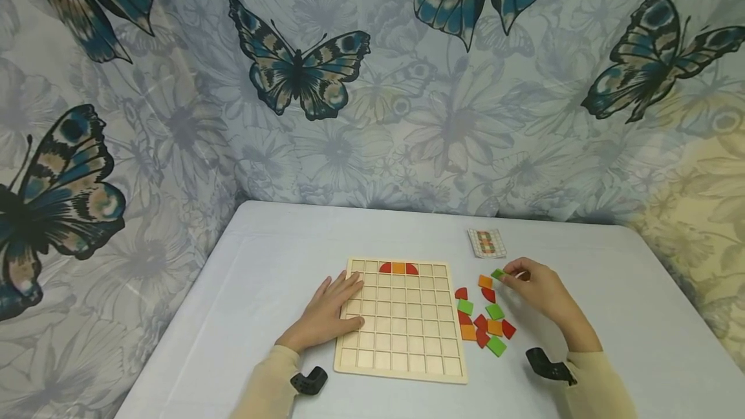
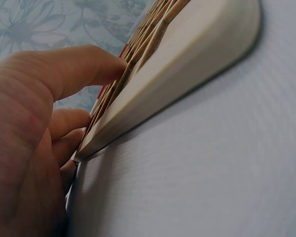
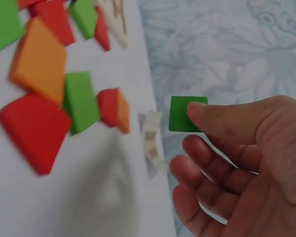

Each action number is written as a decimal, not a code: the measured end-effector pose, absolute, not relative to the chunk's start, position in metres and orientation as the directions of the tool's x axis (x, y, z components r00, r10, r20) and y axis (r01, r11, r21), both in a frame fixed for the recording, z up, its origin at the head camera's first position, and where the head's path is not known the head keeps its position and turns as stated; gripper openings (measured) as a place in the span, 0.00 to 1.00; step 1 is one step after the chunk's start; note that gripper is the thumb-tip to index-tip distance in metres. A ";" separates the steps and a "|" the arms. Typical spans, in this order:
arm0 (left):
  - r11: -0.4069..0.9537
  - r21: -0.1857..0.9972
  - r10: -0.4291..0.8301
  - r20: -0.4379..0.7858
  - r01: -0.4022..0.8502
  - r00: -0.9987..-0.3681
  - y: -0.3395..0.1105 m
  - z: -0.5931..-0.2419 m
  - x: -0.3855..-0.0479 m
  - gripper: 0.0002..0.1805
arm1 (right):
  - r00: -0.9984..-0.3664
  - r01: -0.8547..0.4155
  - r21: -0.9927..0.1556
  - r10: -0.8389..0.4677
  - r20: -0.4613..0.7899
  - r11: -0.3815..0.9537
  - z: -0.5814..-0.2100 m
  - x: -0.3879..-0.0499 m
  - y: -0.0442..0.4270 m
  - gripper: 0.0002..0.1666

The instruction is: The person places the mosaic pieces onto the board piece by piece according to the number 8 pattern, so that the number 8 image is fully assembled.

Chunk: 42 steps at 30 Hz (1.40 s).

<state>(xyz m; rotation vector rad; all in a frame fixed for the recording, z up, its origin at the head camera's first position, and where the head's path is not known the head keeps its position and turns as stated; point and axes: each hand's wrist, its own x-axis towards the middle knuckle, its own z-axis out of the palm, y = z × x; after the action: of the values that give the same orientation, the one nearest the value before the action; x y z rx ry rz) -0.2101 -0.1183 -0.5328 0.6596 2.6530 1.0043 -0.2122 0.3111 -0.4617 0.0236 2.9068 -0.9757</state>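
A wooden grid board lies on the white table, with an orange square between two red quarter-round pieces in its top row. My left hand rests on the board's left edge, fingers spread; in the left wrist view the thumb touches the grid. Right of the board, my right hand pinches a green square tile between thumb and fingers, held above the table. Below it lie loose red, orange and green pieces, some touching one another.
A small patterned card lies on the table beyond the loose pieces. The white table ends at a butterfly-printed cloth backdrop. Each wrist wears a black device.
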 end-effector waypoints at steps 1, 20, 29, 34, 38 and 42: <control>0.664 0.671 0.486 -0.052 0.330 -0.873 -0.118 -0.533 -0.210 0.42 | -0.999 0.019 -0.607 -0.015 -0.051 0.795 -0.460 -0.213 0.310 0.16; 0.663 0.672 0.486 -0.052 0.329 -0.872 -0.118 -0.530 -0.209 0.42 | -0.995 -0.103 -0.713 -0.074 0.072 0.693 -0.422 -0.234 0.261 0.16; 0.660 0.678 0.486 -0.055 0.325 -0.872 -0.118 -0.529 -0.209 0.42 | -0.990 -0.131 -0.757 -0.119 0.071 0.640 -0.423 -0.243 0.238 0.13; 0.660 0.677 0.486 -0.056 0.325 -0.872 -0.118 -0.529 -0.209 0.42 | -0.980 -0.189 -0.764 -0.171 0.104 0.618 -0.425 -0.246 0.226 0.12; 0.661 0.673 0.490 -0.050 0.333 -0.870 -0.119 -0.529 -0.210 0.42 | -0.977 -0.189 -0.763 -0.199 0.080 0.619 -0.430 -0.246 0.217 0.12; 0.661 0.671 0.495 -0.053 0.336 -0.868 -0.119 -0.530 -0.209 0.42 | -0.977 -0.157 -0.756 -0.213 0.025 0.635 -0.439 -0.245 0.208 0.10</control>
<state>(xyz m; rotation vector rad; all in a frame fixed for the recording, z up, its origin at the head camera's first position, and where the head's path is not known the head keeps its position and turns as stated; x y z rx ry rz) -0.2092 -0.1189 -0.5298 0.6726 2.6469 1.0013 -0.2450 0.2084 -0.4390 -0.3148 2.7800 -1.2757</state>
